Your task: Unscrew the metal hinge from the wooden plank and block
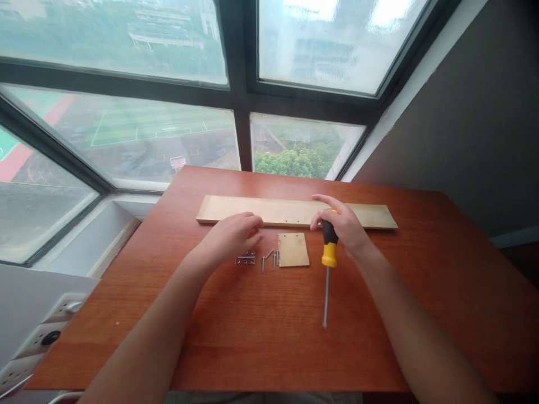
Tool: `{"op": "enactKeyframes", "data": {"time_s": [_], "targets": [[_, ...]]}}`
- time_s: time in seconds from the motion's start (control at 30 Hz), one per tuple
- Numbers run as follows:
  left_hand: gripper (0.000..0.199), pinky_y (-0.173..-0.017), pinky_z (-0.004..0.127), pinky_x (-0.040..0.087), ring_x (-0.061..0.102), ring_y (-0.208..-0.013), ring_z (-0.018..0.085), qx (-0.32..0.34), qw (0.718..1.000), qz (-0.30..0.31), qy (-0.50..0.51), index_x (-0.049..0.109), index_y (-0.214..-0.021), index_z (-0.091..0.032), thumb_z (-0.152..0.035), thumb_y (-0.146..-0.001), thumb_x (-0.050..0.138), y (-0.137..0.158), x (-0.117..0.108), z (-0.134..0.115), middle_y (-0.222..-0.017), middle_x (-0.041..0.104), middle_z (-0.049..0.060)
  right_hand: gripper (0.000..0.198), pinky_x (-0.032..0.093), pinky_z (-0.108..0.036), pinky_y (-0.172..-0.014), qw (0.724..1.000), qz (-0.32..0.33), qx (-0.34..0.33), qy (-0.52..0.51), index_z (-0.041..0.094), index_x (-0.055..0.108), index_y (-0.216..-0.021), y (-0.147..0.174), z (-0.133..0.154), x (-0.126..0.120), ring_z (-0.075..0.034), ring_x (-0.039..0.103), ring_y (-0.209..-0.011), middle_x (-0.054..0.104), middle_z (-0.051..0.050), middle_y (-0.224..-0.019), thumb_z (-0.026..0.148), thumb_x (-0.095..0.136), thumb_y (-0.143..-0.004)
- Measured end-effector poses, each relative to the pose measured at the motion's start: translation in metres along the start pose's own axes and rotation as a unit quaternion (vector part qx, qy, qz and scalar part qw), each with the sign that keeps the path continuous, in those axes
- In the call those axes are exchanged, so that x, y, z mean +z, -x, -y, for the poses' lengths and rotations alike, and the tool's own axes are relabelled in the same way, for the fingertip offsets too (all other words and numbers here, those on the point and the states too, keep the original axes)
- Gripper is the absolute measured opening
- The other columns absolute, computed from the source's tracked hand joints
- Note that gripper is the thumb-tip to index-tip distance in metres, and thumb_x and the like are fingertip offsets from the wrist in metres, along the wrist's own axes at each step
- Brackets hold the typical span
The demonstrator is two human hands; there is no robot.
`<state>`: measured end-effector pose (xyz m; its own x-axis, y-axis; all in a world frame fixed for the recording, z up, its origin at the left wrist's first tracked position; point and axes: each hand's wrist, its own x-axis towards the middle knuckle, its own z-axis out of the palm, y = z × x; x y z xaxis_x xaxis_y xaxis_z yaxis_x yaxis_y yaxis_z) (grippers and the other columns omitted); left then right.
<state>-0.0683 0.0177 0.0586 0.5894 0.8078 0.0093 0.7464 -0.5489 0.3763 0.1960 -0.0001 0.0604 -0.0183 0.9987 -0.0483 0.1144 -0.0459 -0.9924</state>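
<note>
My left hand [242, 234] is over the table, its fingers loosely bent with a gap to the thumb and nothing visible between them. Just below it lies a metal hinge [245, 260], partly covered by the hand. Several screws [263, 264] are beside the hinge, next to a small square wooden piece [293, 250] with two holes near its far edge. My right hand [342, 223] grips the black and yellow handle of a screwdriver [329, 244], index finger stretched out. The shaft points back towards me. Behind both hands lies a long wooden board [269, 211] with small holes.
All of this is on a reddish-brown wooden table [252, 325]. Large dark-framed windows [240, 106] rise behind it, and a grey wall [463, 134] stands on the right. Wall sockets [50, 338] with plugs are by the left edge.
</note>
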Motion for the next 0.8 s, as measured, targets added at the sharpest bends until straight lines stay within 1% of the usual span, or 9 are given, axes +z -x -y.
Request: {"op": "enactKeyframes", "data": {"time_s": [0.13,0.23,0.37,0.5,0.57,0.6,0.67,0.73,0.8], "targets": [[0.015,-0.070,0.028,0.043,0.060,-0.082,0.019,0.009,0.999,-0.031,0.025,0.063,-0.091,-0.019,-0.027,-0.087,0.050,-0.003,0.002,0.003,-0.091,0.065,0.005,0.020,0.047,-0.027,-0.066,0.998,-0.020,0.055,-0.024,0.013,0.062,-0.096,-0.013,-0.020,-0.010,-0.014,0.059,-0.072,0.067,-0.005,-0.077,0.029,0.055,-0.087],[0.016,-0.074,0.029,0.045,0.060,-0.084,0.018,0.013,0.996,-0.074,0.043,0.062,-0.092,-0.020,-0.025,-0.088,0.048,-0.007,0.007,0.009,-0.095,0.065,0.005,0.029,0.053,-0.036,-0.078,0.994,0.002,0.101,-0.051,0.015,0.060,-0.110,-0.019,-0.033,-0.017,-0.016,0.062,-0.090,0.063,-0.006,-0.107,0.038,0.055,-0.092],[0.019,-0.089,0.035,0.044,0.059,-0.099,0.022,0.001,0.990,-0.137,0.018,0.062,-0.100,-0.019,-0.026,-0.090,0.048,-0.012,0.019,0.016,-0.108,0.064,0.008,0.035,0.053,-0.041,-0.083,0.983,0.046,0.160,-0.084,0.017,0.056,-0.120,-0.023,-0.043,-0.023,-0.020,0.061,-0.099,0.059,-0.008,-0.119,0.037,0.057,-0.092],[0.032,-0.105,0.045,0.034,0.048,-0.122,0.028,-0.019,0.985,-0.164,-0.048,0.057,-0.119,-0.020,-0.033,-0.091,0.051,-0.018,0.032,0.016,-0.134,0.053,0.013,0.034,0.054,-0.039,-0.081,0.972,0.088,0.185,-0.117,0.016,0.056,-0.119,-0.024,-0.043,-0.027,-0.018,0.062,-0.096,0.060,-0.008,-0.116,0.036,0.057,-0.092],[0.044,-0.111,0.050,0.024,0.037,-0.133,0.031,-0.022,0.984,-0.157,-0.084,0.051,-0.129,-0.021,-0.040,-0.089,0.053,-0.022,0.037,0.016,-0.145,0.043,0.014,0.034,0.054,-0.030,-0.066,0.967,0.110,0.186,-0.134,0.015,0.057,-0.114,-0.022,-0.040,-0.026,-0.013,0.062,-0.078,0.063,-0.005,-0.101,0.042,0.053,-0.093],[0.049,-0.112,0.052,0.019,0.032,-0.137,0.033,-0.023,0.983,-0.150,-0.099,0.049,-0.132,-0.022,-0.044,-0.089,0.053,-0.024,0.040,0.016,-0.149,0.038,0.013,0.038,0.050,-0.024,-0.055,0.965,0.121,0.184,-0.141,0.015,0.058,-0.111,-0.021,-0.038,-0.026,-0.010,0.058,-0.066,0.063,-0.004,-0.091,0.048,0.049,-0.094],[0.053,-0.113,0.055,0.014,0.025,-0.140,0.034,-0.020,0.984,-0.130,-0.121,0.045,-0.137,-0.025,-0.049,-0.090,0.049,-0.028,0.044,0.017,-0.152,0.034,0.012,0.049,0.032,-0.016,-0.037,0.962,0.142,0.177,-0.153,0.015,0.059,-0.107,-0.016,-0.033,-0.023,-0.006,0.046,-0.048,0.059,-0.001,-0.074,0.059,0.040,-0.093],[0.052,-0.112,0.055,0.014,0.025,-0.141,0.034,-0.016,0.985,-0.111,-0.134,0.043,-0.139,-0.027,-0.051,-0.093,0.043,-0.031,0.046,0.017,-0.152,0.034,0.011,0.050,0.023,-0.016,-0.034,0.960,0.162,0.165,-0.159,0.015,0.061,-0.105,-0.012,-0.030,-0.018,-0.005,0.041,-0.045,0.056,0.000,-0.069,0.060,0.043,-0.091],[0.052,-0.111,0.055,0.016,0.026,-0.139,0.034,-0.017,0.984,-0.104,-0.142,0.042,-0.140,-0.028,-0.052,-0.094,0.040,-0.033,0.047,0.018,-0.151,0.036,0.010,0.038,0.030,-0.016,-0.038,0.963,0.164,0.146,-0.158,0.016,0.061,-0.104,-0.008,-0.030,-0.012,-0.005,0.045,-0.049,0.055,0.001,-0.071,0.050,0.054,-0.090]]}}
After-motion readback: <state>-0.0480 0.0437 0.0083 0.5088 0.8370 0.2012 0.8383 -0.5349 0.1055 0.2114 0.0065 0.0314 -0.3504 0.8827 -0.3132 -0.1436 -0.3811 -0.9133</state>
